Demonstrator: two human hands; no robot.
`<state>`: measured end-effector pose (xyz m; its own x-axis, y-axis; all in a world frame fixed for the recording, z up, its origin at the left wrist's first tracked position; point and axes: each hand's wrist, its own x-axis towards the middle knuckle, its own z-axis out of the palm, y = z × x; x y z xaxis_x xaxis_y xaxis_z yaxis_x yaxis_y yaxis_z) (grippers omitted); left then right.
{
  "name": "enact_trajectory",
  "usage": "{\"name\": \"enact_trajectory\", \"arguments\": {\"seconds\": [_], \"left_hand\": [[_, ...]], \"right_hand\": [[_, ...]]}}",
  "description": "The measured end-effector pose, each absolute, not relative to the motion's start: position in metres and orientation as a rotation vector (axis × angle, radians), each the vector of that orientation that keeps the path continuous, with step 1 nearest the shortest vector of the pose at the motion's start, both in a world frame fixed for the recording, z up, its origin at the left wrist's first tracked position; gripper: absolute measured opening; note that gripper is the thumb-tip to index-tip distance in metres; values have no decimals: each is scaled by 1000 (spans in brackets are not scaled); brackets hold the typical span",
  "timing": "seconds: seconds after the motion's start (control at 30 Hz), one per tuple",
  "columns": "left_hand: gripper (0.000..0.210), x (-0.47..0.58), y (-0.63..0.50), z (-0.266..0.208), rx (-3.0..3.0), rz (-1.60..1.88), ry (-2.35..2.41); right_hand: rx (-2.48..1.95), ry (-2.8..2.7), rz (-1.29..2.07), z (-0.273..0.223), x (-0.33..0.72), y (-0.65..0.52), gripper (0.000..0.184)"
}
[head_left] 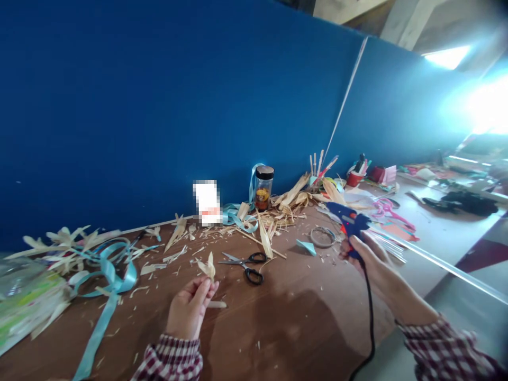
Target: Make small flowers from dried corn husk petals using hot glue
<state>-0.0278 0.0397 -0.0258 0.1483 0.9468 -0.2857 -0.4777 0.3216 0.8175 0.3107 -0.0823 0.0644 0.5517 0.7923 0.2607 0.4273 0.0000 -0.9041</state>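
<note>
Between the fingertips of my left hand is a small corn husk flower, its pale pointed petals facing up. My right hand grips a blue hot glue gun, its nozzle turned to the upper left and a red light showing on its body. The black cord hangs down from the handle. Scissors with black handles lie on the brown table just right of my left hand, blades parted and touching nothing I hold. A husk strip lies beside my left fingers.
Light blue ribbon and pale husk pieces lie at left, near a plastic bag. Along the blue partition stand a black-lidded jar and a red cup of tools. Pink scissors and a tape ring lie at right.
</note>
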Motion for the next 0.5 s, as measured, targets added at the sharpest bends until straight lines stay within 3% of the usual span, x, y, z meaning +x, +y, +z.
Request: {"name": "enact_trajectory", "arguments": {"seconds": [0.17,0.5], "left_hand": [[22,-24,34,-20,697,1149,925],[20,-25,36,-32,893,1178,1039]], "right_hand": [[-1482,-1213,800,59,256,-70,31],[-1575,-1854,869,34,193,-64,35]]}}
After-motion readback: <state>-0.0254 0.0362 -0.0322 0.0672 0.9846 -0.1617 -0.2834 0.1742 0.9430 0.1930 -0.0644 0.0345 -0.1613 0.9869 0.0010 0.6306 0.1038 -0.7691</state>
